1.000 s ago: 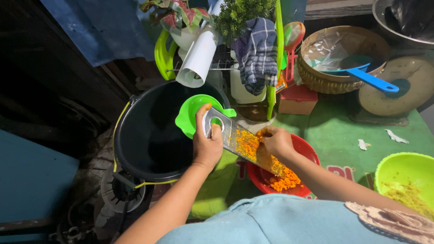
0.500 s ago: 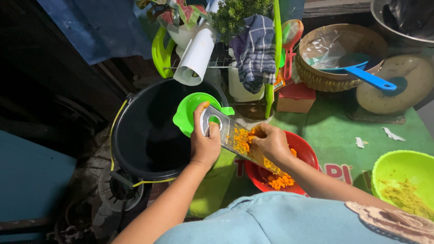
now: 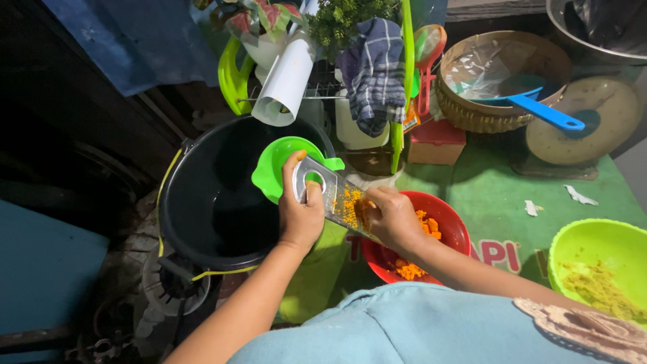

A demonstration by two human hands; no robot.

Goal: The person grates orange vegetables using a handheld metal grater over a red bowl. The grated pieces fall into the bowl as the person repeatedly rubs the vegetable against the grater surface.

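Gripping the upper end of a flat metal grater (image 3: 333,195), left hand (image 3: 300,212) wrapped round it, thumb lying beside the round hole at the top. Slanted from eleven o'clock down to five o'clock, lower end over a red bowl (image 3: 445,219) on the green desk (image 3: 499,195). Right hand (image 3: 391,216) closed narrow, pressed against the grater's face, whatever sat under the fingers too hidden to tell. Orange shreds (image 3: 349,202) stuck on the metal, more piled in the red bowl at the six o'clock side. Behind the grater's top, at twelve o'clock of the left hand, a small green plastic bowl (image 3: 280,162) perched at the rim of a large black bucket (image 3: 216,195). Well apart at three o'clock, a lime-green bowl (image 3: 593,256) holding yellowish pulp. Up at one o'clock, a woven basket (image 3: 485,114) with a blue-handled scoop (image 3: 546,114) inside, just beside a round scale pan (image 3: 583,121). Checked cloth (image 3: 374,71) draped at twelve o'clock.
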